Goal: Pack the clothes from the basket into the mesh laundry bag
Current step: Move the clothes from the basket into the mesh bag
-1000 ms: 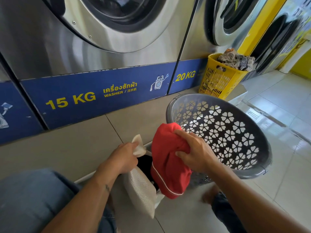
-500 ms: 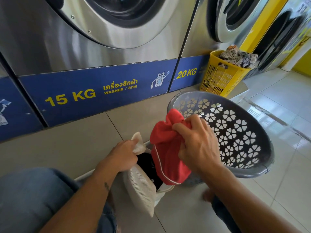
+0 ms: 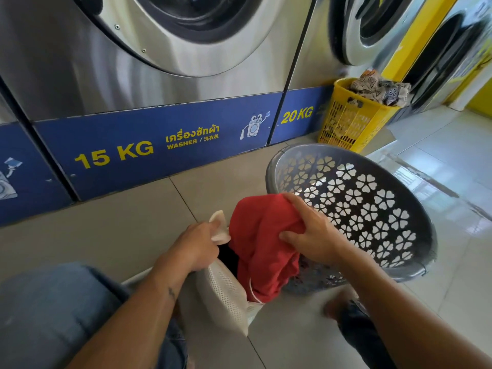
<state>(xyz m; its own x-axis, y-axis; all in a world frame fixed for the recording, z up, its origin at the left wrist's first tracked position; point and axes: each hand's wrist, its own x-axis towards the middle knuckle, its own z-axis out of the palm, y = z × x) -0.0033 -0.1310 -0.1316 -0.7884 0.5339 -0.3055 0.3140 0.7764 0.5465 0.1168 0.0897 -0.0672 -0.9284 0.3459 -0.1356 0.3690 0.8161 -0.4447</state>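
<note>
Your right hand [image 3: 314,235] holds the red garment [image 3: 261,243] over the mouth of the mesh laundry bag [image 3: 226,296]. The fingers are curled across the top of the bundle and the thumb presses into its near side, so the cloth is pinched between them. Half a second ago the garment rose in a bunched peak above your knuckles, against the rim of the grey basket [image 3: 346,153]. That peak has now dropped and flattened under your fingers, and the whole bundle sits lower. Its bottom end, with the thin white trim, hangs inside the bag's opening, while most of the red cloth is outside, above the rim.

Your left hand [image 3: 197,246] has hardly moved. It grips the bag's near edge with curled fingers, a pale flap of the fabric sticking up past them, and it holds the mouth open. Dark cloth [image 3: 226,258] shows inside the bag, just beside the red garment.

The grey basket stays where it was — tipped toward you on the floor [image 3: 119,222], just right of the bag, its flower-cut wall facing the camera. Something patterned shows at its low edge behind the garment, but you cannot tell what it is.

Further back, a yellow basket [image 3: 346,126] heaped with printed fabric stands against the washer [image 3: 114,155] panels.
</note>
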